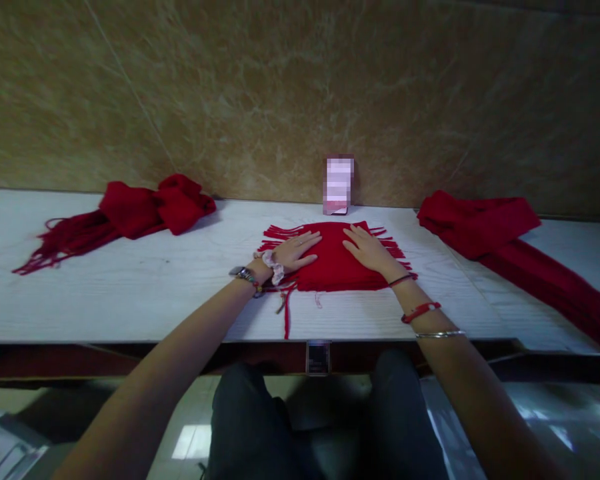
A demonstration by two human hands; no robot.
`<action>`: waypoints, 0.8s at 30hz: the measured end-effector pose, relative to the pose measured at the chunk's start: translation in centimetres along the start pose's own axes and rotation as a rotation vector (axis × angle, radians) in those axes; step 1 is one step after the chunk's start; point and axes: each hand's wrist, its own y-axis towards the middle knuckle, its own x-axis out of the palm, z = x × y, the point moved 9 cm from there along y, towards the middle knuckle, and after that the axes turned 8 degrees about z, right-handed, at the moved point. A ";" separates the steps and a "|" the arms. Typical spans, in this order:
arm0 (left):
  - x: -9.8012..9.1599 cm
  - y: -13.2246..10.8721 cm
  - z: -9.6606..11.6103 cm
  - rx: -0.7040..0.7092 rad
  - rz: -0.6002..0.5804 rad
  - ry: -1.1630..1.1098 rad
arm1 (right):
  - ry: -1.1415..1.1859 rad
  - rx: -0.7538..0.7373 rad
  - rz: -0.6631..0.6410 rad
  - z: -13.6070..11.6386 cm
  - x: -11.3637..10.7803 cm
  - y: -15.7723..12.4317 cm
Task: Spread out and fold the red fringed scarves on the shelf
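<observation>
A folded red cloth with fringed sides (pixel 330 267) lies flat on the white table in front of me. My left hand (pixel 296 251) rests on its left part, palm down with fingers spread. On its upper right part lies my right hand (pixel 369 250), also flat with the fingers apart. Neither hand grips anything. Fringe strands stick out at both sides, and one long strand hangs down toward the table's front edge at the lower left of the cloth.
A bunched red scarf (pixel 135 210) lies at the left of the white table (pixel 105 293). Another red scarf (pixel 485 233) stretches off to the right. A phone (pixel 338 183) leans on the marbled wall (pixel 260 93). A small device (pixel 319 358) is at the front edge.
</observation>
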 end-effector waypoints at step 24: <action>-0.3 0.2 0.3 0.088 0.129 -0.067 | 0.010 -0.147 0.045 0.8 -2.7 0.7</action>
